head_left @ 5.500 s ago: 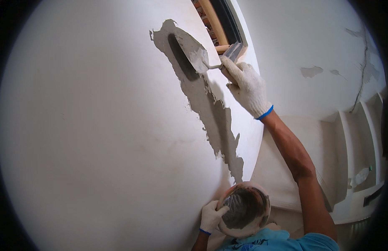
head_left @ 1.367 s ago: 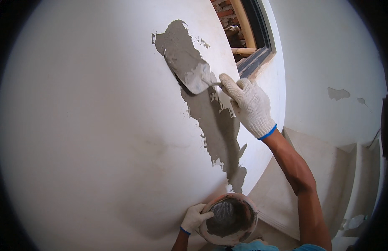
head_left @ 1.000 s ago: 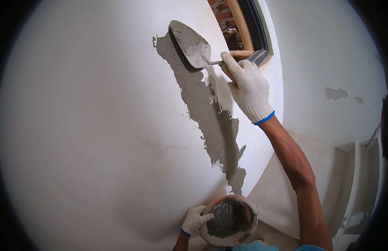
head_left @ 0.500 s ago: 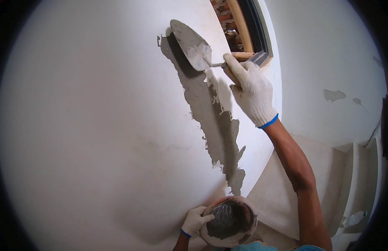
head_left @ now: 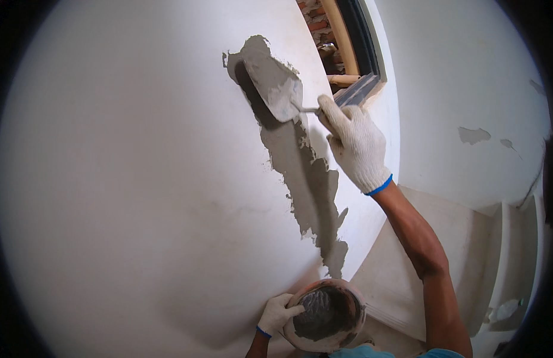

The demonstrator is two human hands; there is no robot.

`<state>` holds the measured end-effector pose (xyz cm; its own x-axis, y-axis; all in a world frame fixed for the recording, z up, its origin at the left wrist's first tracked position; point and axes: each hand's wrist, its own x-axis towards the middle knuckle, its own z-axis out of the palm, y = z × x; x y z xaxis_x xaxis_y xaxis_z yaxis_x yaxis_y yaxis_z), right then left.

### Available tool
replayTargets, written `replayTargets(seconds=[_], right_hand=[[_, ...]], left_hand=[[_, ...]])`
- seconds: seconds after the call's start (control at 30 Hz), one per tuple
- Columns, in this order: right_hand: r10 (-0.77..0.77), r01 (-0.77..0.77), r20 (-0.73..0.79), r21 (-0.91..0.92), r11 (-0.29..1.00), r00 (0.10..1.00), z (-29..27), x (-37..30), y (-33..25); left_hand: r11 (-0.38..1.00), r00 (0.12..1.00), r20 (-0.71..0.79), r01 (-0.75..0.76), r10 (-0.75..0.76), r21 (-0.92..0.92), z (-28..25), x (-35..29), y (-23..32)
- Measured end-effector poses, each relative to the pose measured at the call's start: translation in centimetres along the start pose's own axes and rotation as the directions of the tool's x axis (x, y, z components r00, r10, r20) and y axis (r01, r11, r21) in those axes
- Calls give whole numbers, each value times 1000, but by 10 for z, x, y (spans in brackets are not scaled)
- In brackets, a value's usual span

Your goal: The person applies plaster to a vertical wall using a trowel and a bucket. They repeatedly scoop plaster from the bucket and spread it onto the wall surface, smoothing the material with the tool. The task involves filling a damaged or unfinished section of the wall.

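Observation:
My right hand [head_left: 357,143], in a white knit glove with a blue cuff, is closed round the handle of a trowel [head_left: 275,89]. The trowel's mortar-smeared blade lies over the upper part of a grey mortar strip [head_left: 309,185] on the white wall [head_left: 139,179]; a dark shadow runs along its left edge. Low in the view, my left hand [head_left: 280,313], gloved the same way, grips the left rim of a round bowl [head_left: 359,307], thumb over the edge. Wet grey mortar [head_left: 321,310] coats the inside of the bowl.
At the upper right is a window opening [head_left: 366,45] with a dark frame and bricks behind it. A second wall [head_left: 467,89] with bare grey patches stands on the right. Below it are a pale floor [head_left: 419,238], a step-like ledge [head_left: 497,262] and a clear plastic bottle [head_left: 506,310].
My right hand and the trowel have moved down the wall. Fresh mortar now shows above the blade, at the strip's top. My left hand and the bowl have stayed put.

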<state>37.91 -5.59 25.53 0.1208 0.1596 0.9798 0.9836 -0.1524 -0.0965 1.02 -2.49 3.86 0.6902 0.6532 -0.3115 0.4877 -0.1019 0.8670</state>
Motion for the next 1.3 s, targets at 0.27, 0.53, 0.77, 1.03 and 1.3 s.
replayTargets(seconds=[0.27, 0.53, 0.77, 1.03, 1.3], right_hand=[[-124, 124, 9, -63, 990, 992, 7, 26, 5], [-101, 135, 271, -109, 985, 957, -17, -27, 17], [-134, 134, 2, -71, 988, 991, -3, 14, 14], [-201, 203, 53, -44, 978, 978, 5, 20, 15], [-93, 103, 256, -28, 994, 962, -12, -81, 22]], left_hand=[[999, 999, -16, -43, 42, -14, 2, 9, -16], [1000, 1000, -7, -18, 18, 12, -1, 7, -20], [1000, 1000, -7, -12, 12, 23, -3, 7, -21], [999, 1000, -8, -18, 18, 31, -1, 7, -18], [999, 999, 1, -33, 33, 32, -1, 7, -14]])
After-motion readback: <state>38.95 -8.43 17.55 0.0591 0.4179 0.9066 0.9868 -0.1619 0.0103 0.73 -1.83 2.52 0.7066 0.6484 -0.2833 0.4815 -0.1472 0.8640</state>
